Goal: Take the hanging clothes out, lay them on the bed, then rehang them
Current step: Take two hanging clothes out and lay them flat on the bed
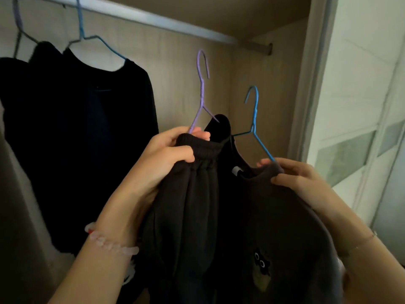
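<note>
Purple hanger (201, 91), blue hanger (254, 119) — shoulders lost under dark clothes (197, 194)

This is a home, seen from in front of an open wardrobe (263, 84). A pale metal rail (153, 18) runs above the left hand (166, 154) and the right hand (293, 174), and behind them is a back panel (175, 73) of light wood grain. Up and left of the left hand, dark tops (87, 106) hang from wire hangers (83, 29) hooked on the rail. The hands hold more of the same: a purple hanger (201, 88) with dark trousers (197, 183), and a blue hanger (255, 119) with a dark sweater (274, 216). Right of the right hand stands a white sliding door (361, 84) with frosted panes (344, 163).
</note>
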`<state>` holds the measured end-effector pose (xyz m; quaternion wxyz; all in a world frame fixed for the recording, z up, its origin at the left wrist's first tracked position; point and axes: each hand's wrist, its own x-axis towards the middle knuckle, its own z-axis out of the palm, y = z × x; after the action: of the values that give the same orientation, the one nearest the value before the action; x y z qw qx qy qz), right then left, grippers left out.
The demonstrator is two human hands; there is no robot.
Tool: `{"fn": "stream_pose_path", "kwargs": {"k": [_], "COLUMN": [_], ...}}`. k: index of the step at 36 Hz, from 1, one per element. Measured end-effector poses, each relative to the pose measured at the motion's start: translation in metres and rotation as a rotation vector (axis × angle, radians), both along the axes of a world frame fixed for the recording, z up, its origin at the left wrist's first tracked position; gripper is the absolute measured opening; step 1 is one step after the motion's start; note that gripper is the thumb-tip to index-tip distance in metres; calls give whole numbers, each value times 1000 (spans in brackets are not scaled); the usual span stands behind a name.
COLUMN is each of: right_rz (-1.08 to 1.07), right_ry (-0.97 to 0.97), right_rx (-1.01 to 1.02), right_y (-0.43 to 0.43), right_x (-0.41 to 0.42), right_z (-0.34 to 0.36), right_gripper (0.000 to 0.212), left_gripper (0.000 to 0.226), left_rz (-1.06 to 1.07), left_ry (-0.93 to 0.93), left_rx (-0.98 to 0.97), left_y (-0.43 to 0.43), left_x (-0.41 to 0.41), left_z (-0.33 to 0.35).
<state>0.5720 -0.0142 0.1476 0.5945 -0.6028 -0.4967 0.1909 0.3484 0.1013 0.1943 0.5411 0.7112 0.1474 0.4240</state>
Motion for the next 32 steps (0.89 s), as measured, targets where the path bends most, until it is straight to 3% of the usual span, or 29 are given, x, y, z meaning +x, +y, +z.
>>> {"fn": "stream_pose_path", "kwargs": {"k": [6, 15, 32], "right_rz": [-90, -148, -237], "right_ry": [36, 194, 80], "right_rx": [-62, -137, -195], "right_y": [-62, -114, -191], "right_x": [-2, -4, -124], "right_z": [-25, -76, -128], "right_gripper": [40, 38, 37], "left_gripper": [55, 54, 51], "left_rz": [-105, -148, -148], "left_ry": [38, 139, 157], "left_rx": [25, -85, -158], "left_y": [-14, -43, -113], "left_x": [-2, 9, -72], "left_z": [-43, -113, -163]}}
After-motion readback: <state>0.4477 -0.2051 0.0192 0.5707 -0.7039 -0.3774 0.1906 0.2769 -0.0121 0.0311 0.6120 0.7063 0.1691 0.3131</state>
